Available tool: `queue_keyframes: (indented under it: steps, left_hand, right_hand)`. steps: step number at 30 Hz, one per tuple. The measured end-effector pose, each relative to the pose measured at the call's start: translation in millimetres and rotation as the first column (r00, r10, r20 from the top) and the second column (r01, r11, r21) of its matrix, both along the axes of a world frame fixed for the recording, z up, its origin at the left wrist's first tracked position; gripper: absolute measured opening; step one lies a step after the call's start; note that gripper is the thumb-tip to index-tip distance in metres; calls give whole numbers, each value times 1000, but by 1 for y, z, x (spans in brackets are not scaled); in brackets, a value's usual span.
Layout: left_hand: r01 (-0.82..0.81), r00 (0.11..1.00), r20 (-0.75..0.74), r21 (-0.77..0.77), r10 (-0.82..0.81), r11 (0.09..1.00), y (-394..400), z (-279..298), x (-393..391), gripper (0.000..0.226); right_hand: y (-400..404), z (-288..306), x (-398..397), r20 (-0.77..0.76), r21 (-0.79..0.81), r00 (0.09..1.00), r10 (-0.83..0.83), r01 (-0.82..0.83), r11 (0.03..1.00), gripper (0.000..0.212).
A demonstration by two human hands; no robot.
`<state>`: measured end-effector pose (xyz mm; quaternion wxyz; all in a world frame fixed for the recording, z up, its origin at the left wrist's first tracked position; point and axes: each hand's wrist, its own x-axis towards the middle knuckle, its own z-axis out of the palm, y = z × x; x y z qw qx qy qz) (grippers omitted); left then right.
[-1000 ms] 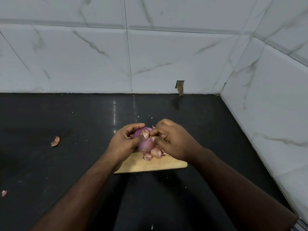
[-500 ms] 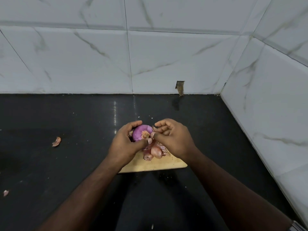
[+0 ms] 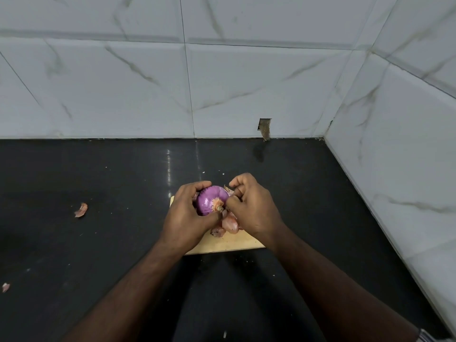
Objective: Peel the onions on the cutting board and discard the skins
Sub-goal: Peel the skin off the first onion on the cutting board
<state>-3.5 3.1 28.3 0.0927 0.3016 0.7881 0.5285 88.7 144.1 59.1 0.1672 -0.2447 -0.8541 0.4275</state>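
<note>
A purple peeled onion point(image 3: 211, 199) is held above the wooden cutting board point(image 3: 229, 244), its root end facing me. My left hand point(image 3: 187, 218) grips it from the left and below. My right hand point(image 3: 251, 208) sits against its right side, fingers curled, pinching a strip of skin at the onion's edge. Loose pinkish skins point(image 3: 228, 224) lie heaped on the board under my hands. Most of the board is hidden by my hands and forearms.
The board lies on a black countertop point(image 3: 98, 243) in a corner of white marble tiles. One skin scrap point(image 3: 81, 210) lies on the counter to the left, another small one point(image 3: 5, 287) at the left edge. A notch point(image 3: 264, 128) marks the back wall.
My left hand has turned the onion so its root end faces me and more purple surface shows. My right hand has shifted slightly up along the onion's right side.
</note>
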Motion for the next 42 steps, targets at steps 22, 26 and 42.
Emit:
queue_keyframes:
  steps: [22, 26, 42]
  left_hand:
    - [142, 913, 372, 100, -169, 985, -6, 10, 1, 60]
    - [213, 901, 373, 66, -222, 975, -9, 14, -2, 64]
    - [109, 790, 577, 204, -210, 973, -11, 14, 0, 57]
  right_hand:
    - [31, 9, 0, -96, -361, 986, 136, -162, 919, 17]
    - [32, 5, 1, -85, -373, 993, 84, -110, 921, 15]
    - [37, 0, 5, 155, 46, 960, 235, -245, 968, 35]
